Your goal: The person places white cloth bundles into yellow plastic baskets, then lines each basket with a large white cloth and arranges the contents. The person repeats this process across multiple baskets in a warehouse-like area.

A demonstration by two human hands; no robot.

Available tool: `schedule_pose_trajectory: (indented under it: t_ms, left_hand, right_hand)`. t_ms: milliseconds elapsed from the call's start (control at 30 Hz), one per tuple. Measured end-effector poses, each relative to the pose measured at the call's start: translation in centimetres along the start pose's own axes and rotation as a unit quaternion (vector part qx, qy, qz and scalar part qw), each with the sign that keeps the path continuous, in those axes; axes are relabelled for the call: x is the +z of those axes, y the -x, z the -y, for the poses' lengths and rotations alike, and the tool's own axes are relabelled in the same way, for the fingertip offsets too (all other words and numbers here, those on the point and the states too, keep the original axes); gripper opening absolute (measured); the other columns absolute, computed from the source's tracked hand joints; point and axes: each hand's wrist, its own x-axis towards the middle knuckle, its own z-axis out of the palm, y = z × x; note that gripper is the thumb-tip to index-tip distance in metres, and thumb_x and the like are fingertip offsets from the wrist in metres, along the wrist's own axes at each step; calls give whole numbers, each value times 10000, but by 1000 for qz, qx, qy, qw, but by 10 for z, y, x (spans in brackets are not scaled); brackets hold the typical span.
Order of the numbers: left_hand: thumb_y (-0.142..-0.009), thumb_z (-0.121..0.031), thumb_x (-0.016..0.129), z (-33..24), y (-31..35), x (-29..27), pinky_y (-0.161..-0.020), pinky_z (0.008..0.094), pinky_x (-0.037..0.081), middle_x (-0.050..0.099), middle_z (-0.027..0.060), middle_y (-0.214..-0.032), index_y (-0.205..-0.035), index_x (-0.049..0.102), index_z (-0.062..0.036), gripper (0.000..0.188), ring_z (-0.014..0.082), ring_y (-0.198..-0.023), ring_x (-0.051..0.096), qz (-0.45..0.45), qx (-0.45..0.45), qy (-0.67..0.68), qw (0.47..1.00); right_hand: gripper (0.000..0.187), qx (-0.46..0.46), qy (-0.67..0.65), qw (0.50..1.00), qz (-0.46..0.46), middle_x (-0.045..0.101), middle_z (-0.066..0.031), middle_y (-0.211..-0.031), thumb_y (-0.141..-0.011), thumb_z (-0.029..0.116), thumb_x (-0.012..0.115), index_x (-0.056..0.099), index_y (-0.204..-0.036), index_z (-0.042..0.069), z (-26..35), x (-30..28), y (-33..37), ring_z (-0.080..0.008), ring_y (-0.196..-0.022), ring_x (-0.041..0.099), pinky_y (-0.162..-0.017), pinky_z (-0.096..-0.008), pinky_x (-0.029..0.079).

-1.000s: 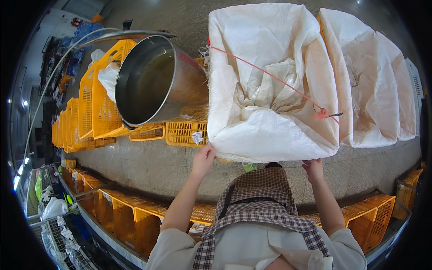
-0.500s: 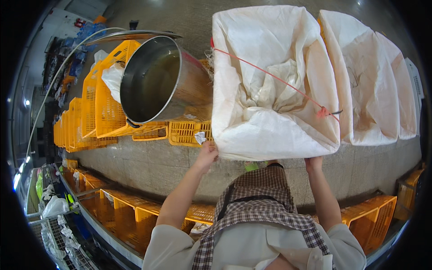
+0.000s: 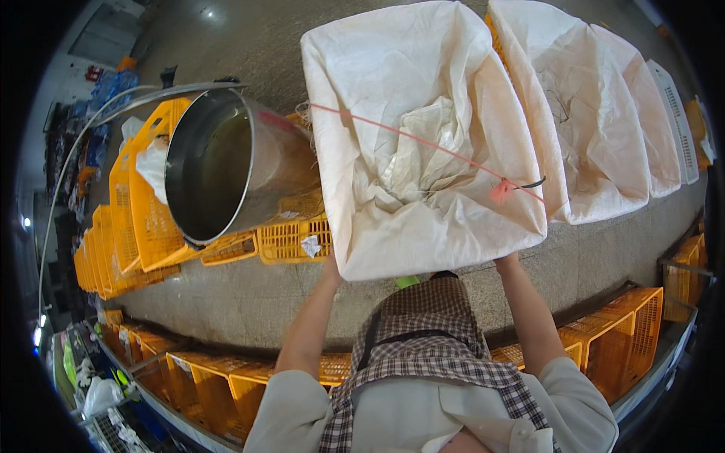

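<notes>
A large box-shaped container lined with white woven sheeting (image 3: 453, 241) stands right in front of me. A red string (image 3: 423, 141) runs slantwise across its open top to a knot with a black tie at the right. My left hand (image 3: 331, 270) is at its near left corner, mostly covered by the sheeting. My right hand (image 3: 508, 261) reaches under its near edge toward the right corner. The fingers of both hands are hidden behind the container. Inside, the sheeting is crumpled.
A tall metal bucket (image 3: 279, 151) of murky liquid stands at the left beside yellow crates (image 3: 143, 219). Another white-lined container (image 3: 604, 151) adjoins on the right, with a pale perforated crate (image 3: 672, 113) beyond. More yellow crates (image 3: 612, 340) line the near side behind me.
The view has turned, so the container and bucket appear farther left. My left hand, whose curled fingers showed at the container's corner, is now mostly hidden behind it.
</notes>
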Motion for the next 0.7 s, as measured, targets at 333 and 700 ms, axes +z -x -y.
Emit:
schedule_pose_trajectory:
  t_ms: [333, 700]
  left_hand:
    - [-993, -254, 322, 22, -40, -10, -893, 426, 475, 484, 165, -1318, -1346, 407, -89, 399, 283, -1181, 496, 17, 15, 196, 980]
    - [-775, -95, 653, -132, 54, 203, -944, 427, 400, 539, 172, -1203, -1171, 533, -23, 420, 322, -1117, 506, -59, 563, -546, 617]
  right_hand:
    - [406, 66, 273, 958, -52, 641, -66, -1085, -921, 335, 539, 498, -1254, 106, -12, -23, -72, -196, -933, 643, -748, -343, 534]
    - [347, -35, 436, 861, 257, 613, -76, -1052, -829, 221, 673, 565, -1114, 56, 184, 31, 82, -186, -948, 591, -810, -311, 468]
